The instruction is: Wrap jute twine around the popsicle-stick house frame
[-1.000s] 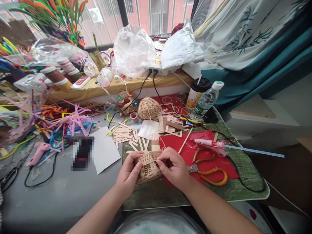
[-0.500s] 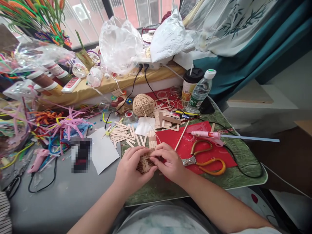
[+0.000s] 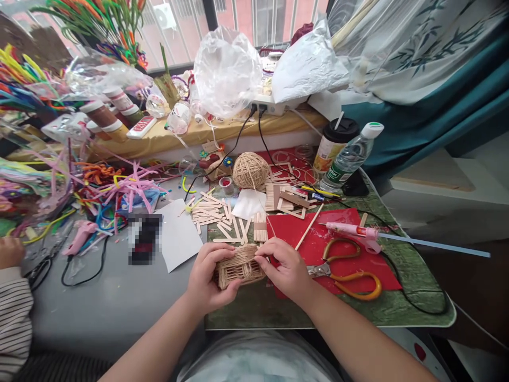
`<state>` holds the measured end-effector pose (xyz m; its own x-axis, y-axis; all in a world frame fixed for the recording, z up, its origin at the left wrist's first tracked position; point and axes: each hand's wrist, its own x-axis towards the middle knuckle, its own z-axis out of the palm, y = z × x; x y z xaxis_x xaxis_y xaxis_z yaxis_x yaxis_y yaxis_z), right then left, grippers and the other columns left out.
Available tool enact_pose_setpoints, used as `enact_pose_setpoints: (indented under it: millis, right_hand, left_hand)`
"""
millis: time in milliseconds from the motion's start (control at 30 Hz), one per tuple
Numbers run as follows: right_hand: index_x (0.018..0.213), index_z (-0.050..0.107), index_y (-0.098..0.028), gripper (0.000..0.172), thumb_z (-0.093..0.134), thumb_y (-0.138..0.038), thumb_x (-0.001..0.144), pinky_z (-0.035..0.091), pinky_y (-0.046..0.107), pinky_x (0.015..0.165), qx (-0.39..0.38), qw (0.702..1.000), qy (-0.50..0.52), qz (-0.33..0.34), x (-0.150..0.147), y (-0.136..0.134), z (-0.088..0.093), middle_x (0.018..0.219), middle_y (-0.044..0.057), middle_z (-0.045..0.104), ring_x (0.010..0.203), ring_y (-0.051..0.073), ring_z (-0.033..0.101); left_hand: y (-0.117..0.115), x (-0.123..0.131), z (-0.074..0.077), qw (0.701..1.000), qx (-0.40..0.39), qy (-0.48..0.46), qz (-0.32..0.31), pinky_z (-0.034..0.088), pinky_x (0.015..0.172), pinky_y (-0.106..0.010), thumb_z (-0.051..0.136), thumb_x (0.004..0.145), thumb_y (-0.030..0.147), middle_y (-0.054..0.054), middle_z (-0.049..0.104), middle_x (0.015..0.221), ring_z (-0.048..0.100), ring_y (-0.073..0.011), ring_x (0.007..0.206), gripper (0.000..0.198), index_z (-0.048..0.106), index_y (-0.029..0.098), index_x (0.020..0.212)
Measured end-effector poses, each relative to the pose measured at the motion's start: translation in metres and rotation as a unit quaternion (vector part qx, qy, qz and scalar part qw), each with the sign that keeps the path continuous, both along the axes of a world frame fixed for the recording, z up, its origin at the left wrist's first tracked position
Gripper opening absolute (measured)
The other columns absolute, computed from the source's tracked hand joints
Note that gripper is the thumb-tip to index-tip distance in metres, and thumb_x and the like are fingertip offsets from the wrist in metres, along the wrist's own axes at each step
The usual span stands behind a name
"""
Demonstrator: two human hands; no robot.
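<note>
A small box-like frame wrapped in twine is held over the front of the green mat. My left hand grips its left side, thumb in front and fingers over the top. At the upper right corner, my right hand pinches the twine with thumb and fingertips. That strand runs back to a ball of twine behind the hands. Just right of my right hand lie scissors with orange handles, on red sheets. Loose craft sticks lie beyond my left hand.
A pink glue gun with a long glue stick rests on the red sheets. A water bottle and a lidded cup stand at the back right. Pink pipe cleaners clutter the left. Another person's striped sleeve shows at far left.
The view has swung left, bringing another person's hand into sight. The wrapped frame has turned to show more of its front, and my right hand has moved along to its right corner.
</note>
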<state>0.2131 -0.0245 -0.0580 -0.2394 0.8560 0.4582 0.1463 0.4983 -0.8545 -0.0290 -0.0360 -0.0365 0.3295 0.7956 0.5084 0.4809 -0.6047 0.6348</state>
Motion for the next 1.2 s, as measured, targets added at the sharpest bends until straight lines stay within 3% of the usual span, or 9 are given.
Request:
enact_pose_setpoints:
  millis: [167, 267, 367, 467, 567, 633, 833, 1100, 1200]
  right_hand:
    - [0.102, 0.069, -0.024, 0.007, 0.063, -0.022, 0.105, 0.057, 0.036, 0.079, 0.002, 1.000, 0.000, 0.018, -0.009, -0.004, -0.006, 0.092, 0.006, 0.072, 0.086, 0.020, 0.067]
    - [0.101, 0.069, -0.024, 0.006, 0.065, -0.023, 0.105, 0.057, 0.036, 0.079, -0.023, 0.999, 0.009, 0.020, -0.010, -0.005, -0.007, 0.092, 0.006, 0.071, 0.086, 0.020, 0.067]
    - [0.096, 0.069, -0.024, 0.007, 0.069, -0.026, 0.102, 0.055, 0.033, 0.073, -0.065, 0.998, 0.017, 0.019, -0.011, -0.006, -0.007, 0.088, 0.004, 0.069, 0.081, 0.019, 0.065]
    - [0.093, 0.069, -0.024, 0.008, 0.071, -0.026, 0.101, 0.053, 0.032, 0.069, -0.065, 0.997, 0.028, 0.023, -0.013, -0.008, -0.006, 0.086, 0.003, 0.067, 0.078, 0.018, 0.063]
    - [0.095, 0.068, -0.024, 0.006, 0.070, -0.022, 0.100, 0.055, 0.035, 0.075, -0.043, 0.998, 0.033, 0.030, -0.014, -0.010, -0.006, 0.088, 0.004, 0.069, 0.083, 0.020, 0.065]
    - [0.096, 0.068, -0.024, 0.006, 0.069, -0.020, 0.100, 0.056, 0.036, 0.079, -0.032, 0.998, 0.029, 0.036, -0.014, -0.010, -0.005, 0.090, 0.004, 0.070, 0.086, 0.020, 0.066]
    - [0.099, 0.068, -0.025, 0.007, 0.066, -0.019, 0.102, 0.056, 0.034, 0.078, -0.029, 0.999, 0.019, 0.029, -0.007, -0.007, -0.004, 0.092, 0.004, 0.070, 0.086, 0.020, 0.066]
    - [0.103, 0.067, -0.025, 0.006, 0.062, -0.022, 0.105, 0.056, 0.034, 0.073, -0.012, 1.000, 0.011, -0.006, -0.001, -0.009, 0.004, 0.091, 0.005, 0.069, 0.082, 0.020, 0.066]
    - [0.101, 0.068, -0.024, 0.006, 0.063, -0.023, 0.104, 0.054, 0.034, 0.069, -0.023, 1.000, 0.008, -0.016, 0.000, -0.009, 0.004, 0.088, 0.004, 0.067, 0.079, 0.020, 0.065]
  left_hand:
    - [0.002, -0.011, -0.019, 1.000, 0.020, -0.017, -0.016, 0.058, 0.090, -0.049, 0.074, 0.083, 0.038, -0.012, 0.064, 0.116, 0.065, -0.0304, 0.106, 0.046, 0.057, 0.027, 0.125]
    - [0.003, -0.016, -0.019, 0.999, 0.021, -0.032, -0.018, 0.057, 0.092, -0.049, 0.072, 0.086, 0.041, -0.012, 0.064, 0.117, 0.065, -0.0309, 0.108, 0.047, 0.056, 0.028, 0.128]
    - [0.000, -0.020, 0.005, 0.998, -0.042, 0.008, -0.039, 0.057, 0.095, -0.047, 0.069, 0.088, 0.035, -0.013, 0.065, 0.121, 0.065, -0.0319, 0.112, 0.052, 0.056, 0.027, 0.138]
    - [-0.004, -0.018, 0.042, 0.975, -0.138, 0.168, -0.046, 0.052, 0.105, -0.047, 0.070, 0.089, 0.028, -0.014, 0.061, 0.140, 0.062, -0.0336, 0.125, 0.058, 0.055, 0.029, 0.145]
    - [-0.003, -0.007, 0.062, 0.964, -0.108, 0.240, -0.029, 0.049, 0.108, -0.052, 0.084, 0.080, 0.051, -0.015, 0.061, 0.143, 0.061, -0.0397, 0.127, 0.085, 0.048, 0.029, 0.155]
    - [0.000, 0.002, 0.061, 0.960, -0.094, 0.261, -0.029, 0.049, 0.105, -0.053, 0.089, 0.073, 0.059, -0.016, 0.064, 0.141, 0.063, -0.0417, 0.124, 0.095, 0.050, 0.029, 0.154]
    - [0.012, 0.003, 0.040, 0.968, -0.106, 0.228, 0.001, 0.053, 0.097, -0.051, 0.088, 0.076, 0.058, -0.014, 0.072, 0.125, 0.068, -0.0370, 0.112, 0.078, 0.059, 0.026, 0.140]
    - [0.014, -0.009, 0.047, 0.983, -0.134, 0.117, -0.035, 0.057, 0.098, -0.045, 0.093, 0.072, 0.056, -0.013, 0.071, 0.129, 0.069, -0.0340, 0.115, 0.083, 0.059, 0.029, 0.142]
    - [0.014, -0.007, 0.041, 0.988, -0.118, 0.094, -0.035, 0.057, 0.099, -0.045, 0.095, 0.070, 0.054, -0.012, 0.072, 0.128, 0.069, -0.0334, 0.114, 0.083, 0.060, 0.029, 0.141]
